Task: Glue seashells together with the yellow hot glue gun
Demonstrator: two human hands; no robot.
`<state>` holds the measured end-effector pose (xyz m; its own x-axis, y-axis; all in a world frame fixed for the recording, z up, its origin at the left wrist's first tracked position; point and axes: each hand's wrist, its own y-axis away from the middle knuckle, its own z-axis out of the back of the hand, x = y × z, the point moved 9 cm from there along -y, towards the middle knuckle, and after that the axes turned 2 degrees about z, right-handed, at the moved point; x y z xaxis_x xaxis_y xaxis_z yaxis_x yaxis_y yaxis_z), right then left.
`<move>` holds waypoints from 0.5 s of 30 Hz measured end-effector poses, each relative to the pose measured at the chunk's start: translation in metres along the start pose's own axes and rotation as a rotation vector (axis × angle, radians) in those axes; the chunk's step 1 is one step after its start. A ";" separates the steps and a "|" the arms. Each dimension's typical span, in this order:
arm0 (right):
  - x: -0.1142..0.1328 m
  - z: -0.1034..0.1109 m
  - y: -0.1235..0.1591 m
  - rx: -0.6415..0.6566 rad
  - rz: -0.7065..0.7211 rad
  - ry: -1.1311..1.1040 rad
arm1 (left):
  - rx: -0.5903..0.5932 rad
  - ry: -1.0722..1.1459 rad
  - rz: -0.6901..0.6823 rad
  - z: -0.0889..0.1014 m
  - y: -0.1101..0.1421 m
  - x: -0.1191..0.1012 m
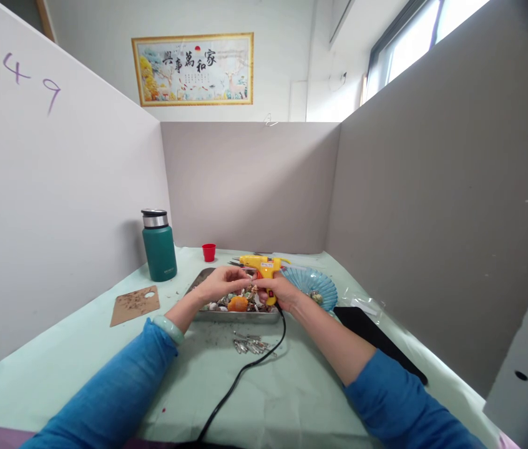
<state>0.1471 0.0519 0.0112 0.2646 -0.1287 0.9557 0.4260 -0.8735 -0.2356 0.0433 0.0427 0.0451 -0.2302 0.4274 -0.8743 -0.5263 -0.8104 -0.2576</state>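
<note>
My right hand [283, 292] is closed around the handle of a yellow hot glue gun [266, 264], its nozzle pointing left. From the handle's base a black cord [245, 369] curves down to the near table edge. My left hand [223, 282] meets the right fingertips in front of the gun, fingers pinched; what they hold is too small to make out. Beneath both hands lies a metal tray [240, 317] filled with small mixed pieces resembling shells and beads. An orange piece [238, 304] stands out among them. Several silver metal clips [251, 343] lie before the tray.
A green bottle [160, 251] and a red cup [208, 252] stand at the back left, near a brown card [135, 305]. To the right are a blue fluted plate [313, 282] holding small pieces, a black flat pad [379, 343] and clear plastic wrap [362, 302]. Grey partitions [249, 187] enclose the table.
</note>
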 end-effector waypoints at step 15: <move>-0.003 0.002 -0.002 0.002 0.011 0.038 | 0.003 0.074 0.004 -0.001 -0.001 0.002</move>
<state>0.1473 0.0554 0.0081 0.2360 -0.1564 0.9591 0.4249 -0.8710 -0.2466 0.0441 0.0442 0.0434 -0.1718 0.3931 -0.9033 -0.5278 -0.8110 -0.2525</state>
